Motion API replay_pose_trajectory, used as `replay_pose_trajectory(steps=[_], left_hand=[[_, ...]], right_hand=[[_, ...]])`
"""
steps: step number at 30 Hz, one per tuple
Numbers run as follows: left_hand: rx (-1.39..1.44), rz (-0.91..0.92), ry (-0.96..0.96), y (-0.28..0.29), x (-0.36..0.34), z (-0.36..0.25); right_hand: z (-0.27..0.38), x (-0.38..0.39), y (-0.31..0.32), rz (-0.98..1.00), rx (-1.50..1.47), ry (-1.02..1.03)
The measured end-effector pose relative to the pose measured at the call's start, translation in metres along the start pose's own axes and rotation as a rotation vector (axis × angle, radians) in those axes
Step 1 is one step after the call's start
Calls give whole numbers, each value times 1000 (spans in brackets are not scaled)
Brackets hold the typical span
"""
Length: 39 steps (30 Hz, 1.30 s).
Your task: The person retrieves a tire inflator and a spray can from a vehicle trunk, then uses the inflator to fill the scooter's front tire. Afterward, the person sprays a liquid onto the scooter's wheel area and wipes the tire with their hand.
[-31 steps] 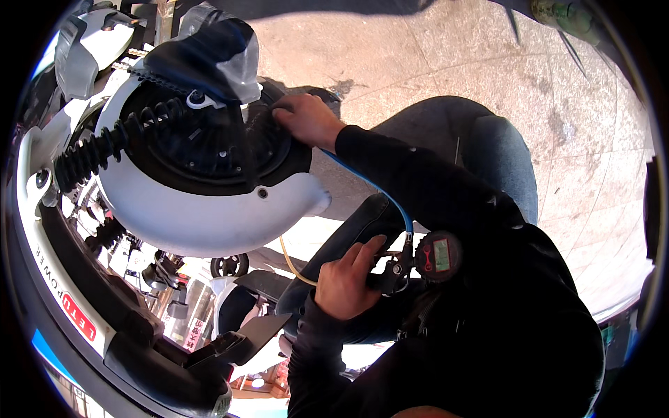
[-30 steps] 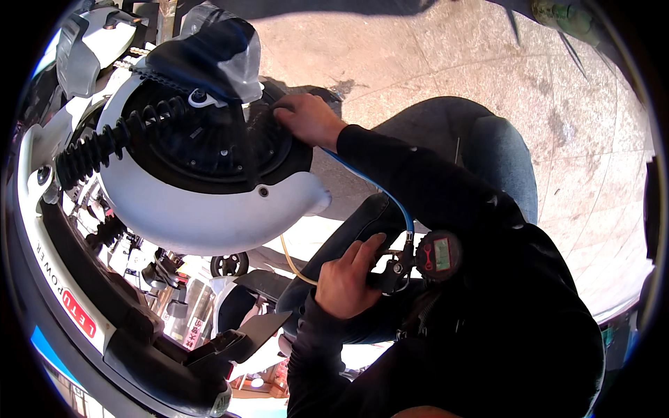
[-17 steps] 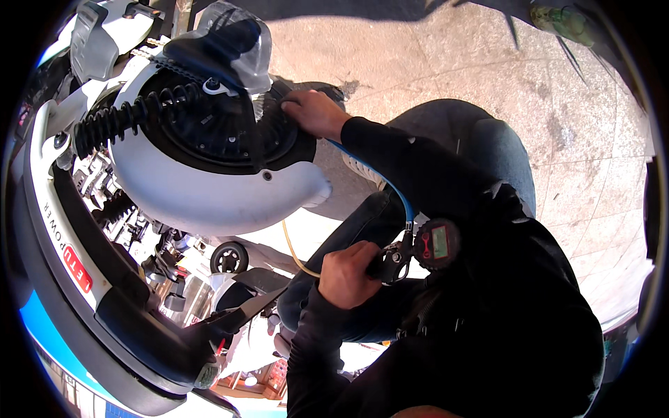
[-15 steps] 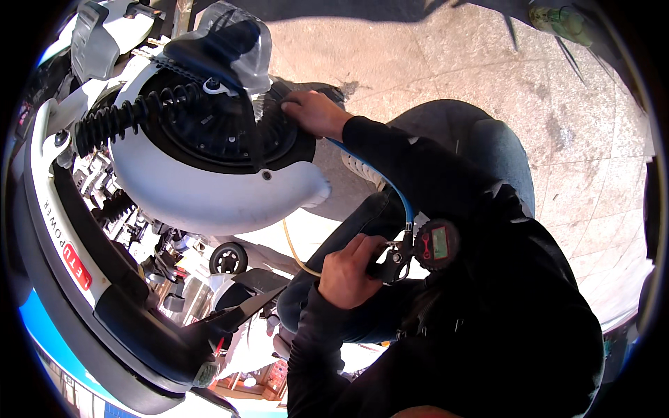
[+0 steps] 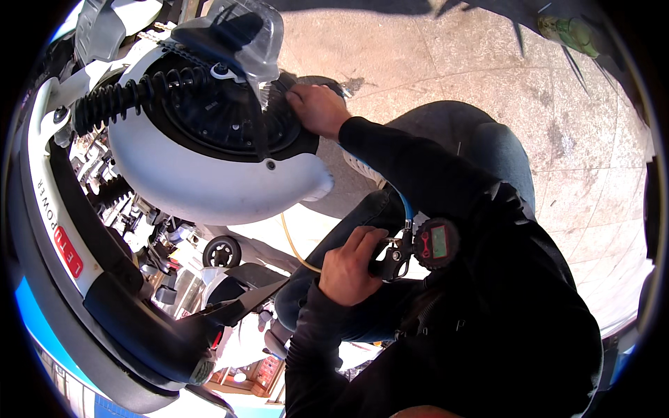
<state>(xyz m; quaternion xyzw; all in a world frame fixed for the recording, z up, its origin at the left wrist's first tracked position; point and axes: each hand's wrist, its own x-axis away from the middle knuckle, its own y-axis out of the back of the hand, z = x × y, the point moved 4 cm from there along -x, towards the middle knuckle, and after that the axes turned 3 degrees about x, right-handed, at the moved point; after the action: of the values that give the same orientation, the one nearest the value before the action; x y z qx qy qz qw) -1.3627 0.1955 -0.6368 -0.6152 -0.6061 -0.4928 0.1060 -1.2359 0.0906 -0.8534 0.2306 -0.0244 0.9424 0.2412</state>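
Note:
My left hand (image 5: 348, 268) is closed round the handle of a tyre inflator (image 5: 396, 259) with a round black digital gauge (image 5: 435, 242). A blue hose (image 5: 407, 206) leads up from it and passes out of sight under my right sleeve; a yellow hose (image 5: 293, 247) reaches the left hand's other side. My right hand (image 5: 320, 110) has its fingers bent together at the edge of the wheel (image 5: 216, 129) of a white scooter. What those fingers grip is hidden. Beside the wheel is a white cover (image 5: 216, 191), with a black coil spring (image 5: 139, 97) above it.
A clear plastic-like flap (image 5: 261, 42) hangs over the wheel. The scooter's black and white rear part (image 5: 132, 320) fills the left side. Behind it are more vehicle parts and a small black wheel (image 5: 221, 251). Stone paving (image 5: 585, 153) lies right, with a greenish bottle-like thing (image 5: 568, 33) far off.
The view has shifted slightly, so the scooter sits a little differently in it. Both hands keep their places and grips. Less of the blue hose shows near my right wrist.

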Motion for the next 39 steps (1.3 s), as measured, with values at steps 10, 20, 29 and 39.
replay_pose_trajectory(steps=[10,20,29,39], left_hand=[[0,50,-11,1,-4,-7],[34,32,1,-6,-3,-6],[308,-169,-102,0,18,-22],[1013,-719,-361,-50,31,34]], right_hand=[[-2,-22,-2,123,95,65],[-47,-20,100,224,-69,-26],[-21,293,123,440,-356,-22],[33,271,71,12,-1062,-45]])
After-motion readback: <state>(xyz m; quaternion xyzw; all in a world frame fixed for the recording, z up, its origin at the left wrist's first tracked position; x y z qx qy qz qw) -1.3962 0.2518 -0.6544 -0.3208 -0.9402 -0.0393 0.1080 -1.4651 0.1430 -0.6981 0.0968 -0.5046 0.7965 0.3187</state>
